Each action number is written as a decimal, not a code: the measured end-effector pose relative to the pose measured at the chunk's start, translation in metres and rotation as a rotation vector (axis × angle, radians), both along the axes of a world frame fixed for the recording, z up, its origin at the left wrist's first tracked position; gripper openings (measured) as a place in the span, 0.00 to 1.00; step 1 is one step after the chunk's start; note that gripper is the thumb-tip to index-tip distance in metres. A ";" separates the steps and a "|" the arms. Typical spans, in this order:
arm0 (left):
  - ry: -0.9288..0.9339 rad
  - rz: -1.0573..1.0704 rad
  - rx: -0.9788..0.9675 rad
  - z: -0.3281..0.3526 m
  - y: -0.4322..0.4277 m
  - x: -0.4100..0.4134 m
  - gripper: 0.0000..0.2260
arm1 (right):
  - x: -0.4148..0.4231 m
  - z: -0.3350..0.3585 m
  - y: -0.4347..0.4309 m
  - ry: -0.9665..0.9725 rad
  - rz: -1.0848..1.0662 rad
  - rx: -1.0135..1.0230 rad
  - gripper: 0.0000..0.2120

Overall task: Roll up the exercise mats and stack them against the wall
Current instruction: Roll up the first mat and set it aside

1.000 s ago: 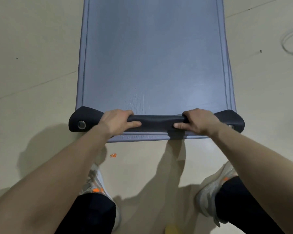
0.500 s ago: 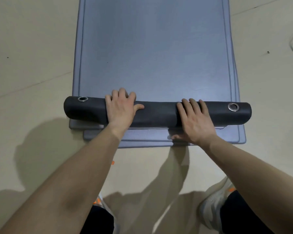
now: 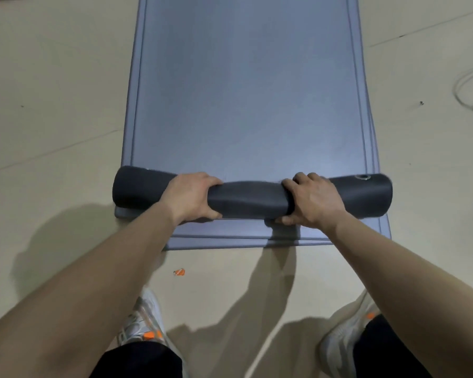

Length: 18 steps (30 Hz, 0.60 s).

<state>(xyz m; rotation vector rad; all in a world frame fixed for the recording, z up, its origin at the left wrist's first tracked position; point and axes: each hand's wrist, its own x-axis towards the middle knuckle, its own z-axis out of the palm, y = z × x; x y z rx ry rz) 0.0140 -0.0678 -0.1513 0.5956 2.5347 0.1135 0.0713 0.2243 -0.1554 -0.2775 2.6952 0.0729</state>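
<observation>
Both hands, the left hand (image 3: 190, 196) and the right hand (image 3: 310, 201), grip the dark roll (image 3: 250, 199) at the near end of the mat (image 3: 246, 91). They sit on each side of the roll's middle, probably to keep it tight and straight.

Moderate, even indoor light from above and ahead, soft-edged shadows thrown back across the floor (image 3: 52, 241) toward the bottom of the frame, faint pale sheen on the mat (image 3: 311, 159), no hard glare, wide-angle bowing at edges, lower corners slightly soft.
</observation>
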 end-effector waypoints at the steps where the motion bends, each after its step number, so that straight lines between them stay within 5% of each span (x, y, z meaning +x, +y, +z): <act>1: -0.099 0.006 -0.024 0.005 0.000 0.001 0.37 | 0.000 0.007 0.002 -0.088 -0.014 -0.045 0.40; 5: -0.414 0.057 -0.034 0.015 -0.001 0.006 0.33 | 0.010 0.024 0.011 -0.418 -0.147 -0.223 0.39; 8: -0.455 0.167 0.032 0.017 0.001 -0.005 0.30 | 0.044 0.014 0.011 -0.058 -0.046 -0.144 0.48; 11: -0.436 0.266 0.031 0.022 -0.001 -0.011 0.34 | 0.070 0.002 0.008 0.170 0.049 -0.069 0.42; 13: -0.244 0.320 -0.021 0.026 -0.001 0.002 0.34 | 0.053 0.004 0.013 0.144 0.064 -0.115 0.39; 16: 0.307 0.284 0.081 0.020 0.015 0.047 0.28 | 0.004 0.014 0.029 -0.051 0.062 -0.166 0.40; 18: 0.358 0.146 0.082 0.009 0.026 0.068 0.37 | -0.022 0.017 0.032 -0.082 0.062 -0.171 0.41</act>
